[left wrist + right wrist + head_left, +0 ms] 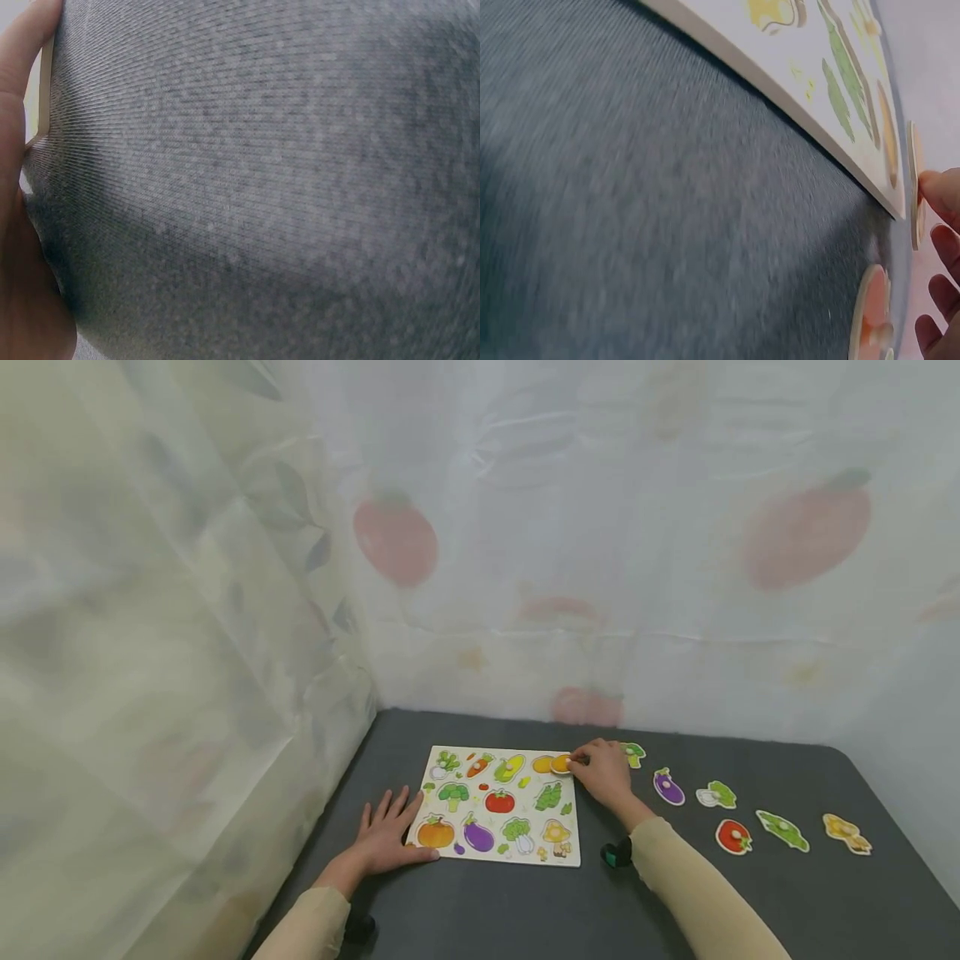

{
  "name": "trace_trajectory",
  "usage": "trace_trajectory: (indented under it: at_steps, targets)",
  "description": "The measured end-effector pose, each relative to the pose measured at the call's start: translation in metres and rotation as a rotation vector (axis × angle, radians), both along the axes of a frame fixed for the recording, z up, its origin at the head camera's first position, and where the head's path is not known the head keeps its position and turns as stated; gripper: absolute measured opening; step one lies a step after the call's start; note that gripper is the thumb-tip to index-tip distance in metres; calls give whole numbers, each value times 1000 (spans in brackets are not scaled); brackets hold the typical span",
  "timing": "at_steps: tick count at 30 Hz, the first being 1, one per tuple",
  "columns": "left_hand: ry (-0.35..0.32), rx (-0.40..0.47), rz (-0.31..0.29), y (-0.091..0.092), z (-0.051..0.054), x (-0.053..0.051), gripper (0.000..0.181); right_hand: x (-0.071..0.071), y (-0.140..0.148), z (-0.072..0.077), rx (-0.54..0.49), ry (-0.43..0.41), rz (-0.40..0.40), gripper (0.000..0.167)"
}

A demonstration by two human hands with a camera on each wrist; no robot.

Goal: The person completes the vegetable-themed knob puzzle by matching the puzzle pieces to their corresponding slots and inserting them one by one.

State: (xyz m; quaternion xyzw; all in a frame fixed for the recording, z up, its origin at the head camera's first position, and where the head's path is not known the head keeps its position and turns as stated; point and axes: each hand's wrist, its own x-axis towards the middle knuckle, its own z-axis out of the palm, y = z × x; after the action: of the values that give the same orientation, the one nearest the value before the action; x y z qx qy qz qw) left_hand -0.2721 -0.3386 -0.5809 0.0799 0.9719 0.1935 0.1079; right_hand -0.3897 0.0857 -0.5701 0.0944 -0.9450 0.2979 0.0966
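Observation:
A white vegetable puzzle board (pixel 472 758) lies flat on the dark table. My left hand (pixel 386 839) rests over its left edge with fingers spread; in the left wrist view, part of that hand (pixel 22 225) shows beside the board's edge (pixel 45 90). At the board's top right corner my right hand (pixel 603 771) pinches an orange-yellow puzzle piece (pixel 561 764) between thumb and finger. The piece overlaps an orange picture (pixel 543 764) on the board. In the right wrist view, this piece (pixel 913 187) stands edge-on above the board's corner (pixel 889 202), apart from its surface.
Right of the board lie loose pieces: a green one (pixel 634 753) partly behind my right hand, an eggplant (pixel 668 787), a bok choy (pixel 717 795), a tomato (pixel 733 837), a pea pod (pixel 782 831) and a yellow one (pixel 847 833). Pale curtains (pixel 480 568) border the table.

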Motion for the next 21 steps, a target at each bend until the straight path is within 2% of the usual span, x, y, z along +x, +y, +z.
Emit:
trace_trajectory:
  at_steps: [3,9,12,21]
  targets:
    - [8,12,-1,-1,-4,-1,120,-2,-6,-2,0,-7,-3,20]
    - [51,48,-21,-1,-3,1,118,-5,-16,-3,16,-27,-13,19]
    - [41,23,-18,-1,-5,1,118,-6,-21,-4,7,-34,-13,18]
    - [40,4,-11,0,0,1,117,-9,-34,-8,11,-28,-21,17]
